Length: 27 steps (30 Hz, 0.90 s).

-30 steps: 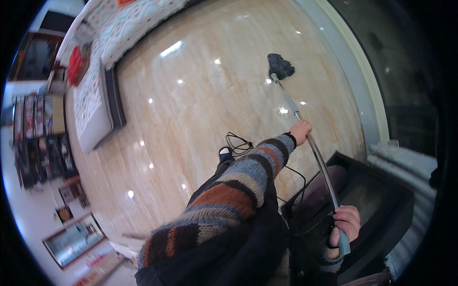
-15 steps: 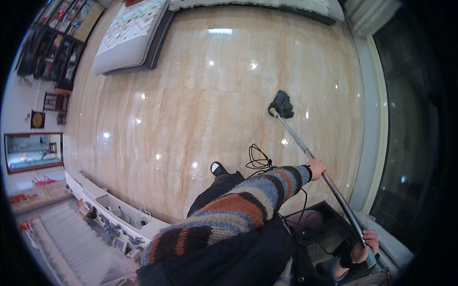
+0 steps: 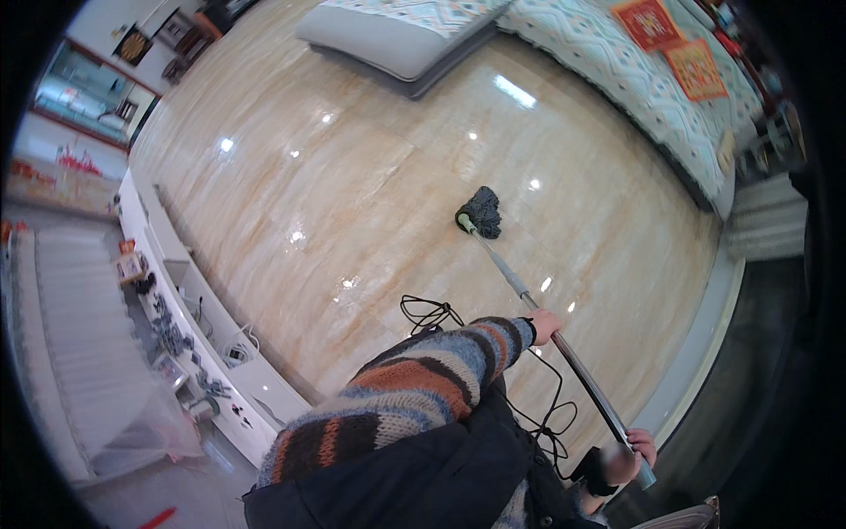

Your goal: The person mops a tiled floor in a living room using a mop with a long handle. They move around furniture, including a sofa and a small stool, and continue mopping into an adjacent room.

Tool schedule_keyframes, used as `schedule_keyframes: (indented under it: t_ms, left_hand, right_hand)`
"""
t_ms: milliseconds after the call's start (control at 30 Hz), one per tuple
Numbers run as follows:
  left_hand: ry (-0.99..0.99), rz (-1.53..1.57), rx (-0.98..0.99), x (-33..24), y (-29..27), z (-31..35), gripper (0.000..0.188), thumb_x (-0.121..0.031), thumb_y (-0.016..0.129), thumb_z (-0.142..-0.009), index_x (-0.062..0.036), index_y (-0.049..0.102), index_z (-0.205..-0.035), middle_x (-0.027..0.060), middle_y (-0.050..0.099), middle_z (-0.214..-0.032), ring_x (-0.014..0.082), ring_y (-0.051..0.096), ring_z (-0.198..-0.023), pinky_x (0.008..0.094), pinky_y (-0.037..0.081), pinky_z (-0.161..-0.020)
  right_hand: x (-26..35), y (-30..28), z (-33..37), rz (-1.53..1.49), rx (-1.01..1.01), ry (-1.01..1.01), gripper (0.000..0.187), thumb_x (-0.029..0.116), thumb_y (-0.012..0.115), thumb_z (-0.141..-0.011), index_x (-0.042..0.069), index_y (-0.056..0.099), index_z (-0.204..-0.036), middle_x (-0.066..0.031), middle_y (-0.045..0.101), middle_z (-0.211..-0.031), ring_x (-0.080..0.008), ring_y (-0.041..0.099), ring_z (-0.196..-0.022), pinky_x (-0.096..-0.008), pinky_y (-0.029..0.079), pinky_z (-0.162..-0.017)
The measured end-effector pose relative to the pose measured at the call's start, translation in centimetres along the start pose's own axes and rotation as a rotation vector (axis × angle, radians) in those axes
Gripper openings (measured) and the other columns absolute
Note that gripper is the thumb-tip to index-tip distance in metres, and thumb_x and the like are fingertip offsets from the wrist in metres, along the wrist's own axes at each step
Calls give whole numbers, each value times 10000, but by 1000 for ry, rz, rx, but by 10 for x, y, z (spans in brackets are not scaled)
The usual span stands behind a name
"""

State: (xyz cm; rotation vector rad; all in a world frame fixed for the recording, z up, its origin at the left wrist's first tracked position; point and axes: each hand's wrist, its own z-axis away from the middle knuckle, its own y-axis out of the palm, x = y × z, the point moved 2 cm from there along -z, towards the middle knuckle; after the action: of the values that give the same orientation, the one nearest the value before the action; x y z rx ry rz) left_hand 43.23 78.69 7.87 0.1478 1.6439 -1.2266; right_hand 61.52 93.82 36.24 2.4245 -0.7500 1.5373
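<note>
Mop head (image 3: 483, 212), dark grey and stringy, rests on the glossy beige floor (image 3: 370, 212). A pale green joint (image 3: 467, 224) sits at its lower left edge, and from there the metal pole (image 3: 577, 368) slants away down to the right. Both hands grip that pole: the left hand (image 3: 544, 326), nearer the mop head, is closed around it partway along, and the right hand (image 3: 630, 454), farther from the mop head, is wrapped around it close to its light blue end (image 3: 648, 477). A striped knit sleeve (image 3: 423, 379) covers the left arm. Below and left of the mop head, a black cable (image 3: 425, 310) lies in loops on the floor. Above and left of the mop head stands a grey sofa section (image 3: 370, 48); above and right, a patterned sofa cover (image 3: 590, 62) carries two red and orange squares (image 3: 694, 70). Well apart to the mop head's left runs a long white cabinet (image 3: 280, 404).
</note>
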Motion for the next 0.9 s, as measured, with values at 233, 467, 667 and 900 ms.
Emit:
schedule_keyframes:
  t_ms: [233, 467, 667, 900]
  left_hand:
    - [-226, 8, -129, 97, -111, 24, 171, -26, 534, -619, -104, 541, -771, 86, 556, -786, 293, 521, -854, 405, 415, -719]
    - [-412, -25, -273, 221, -224, 40, 162, -55, 550, -622, -76, 552, -782, 111, 562, -794, 320, 521, -837, 421, 417, -707]
    - [-588, -105, -570, 303, -324, 78, 111, -62, 549, -647, -79, 546, -756, 114, 547, -774, 319, 512, -810, 417, 417, -698]
    - [-650, -139, -832, 356, -438, 170, 112, -53, 567, -639, -83, 528, -740, 92, 533, -769, 305, 510, -791, 401, 417, -692]
  right_hand:
    - [-50, 125, -78, -163, 167, -5, 258, 258, 505, -730, 35, 390, -670, -145, 462, -646, -260, 470, -651, -352, 406, -640]
    - [-98, 288, -161, -301, 288, -30, 227, 232, 501, -718, 26, 414, -680, -162, 488, -638, -261, 493, -621, -356, 416, -600]
    - [-117, 452, -213, -487, 565, 41, 146, 159, 487, -737, 24, 433, -728, -177, 522, -720, -262, 509, -701, -383, 424, -682]
    - [-88, 628, -213, -481, 939, -81, 147, 159, 468, -759, 23, 432, -717, -176, 528, -753, -277, 503, -749, -398, 408, -718]
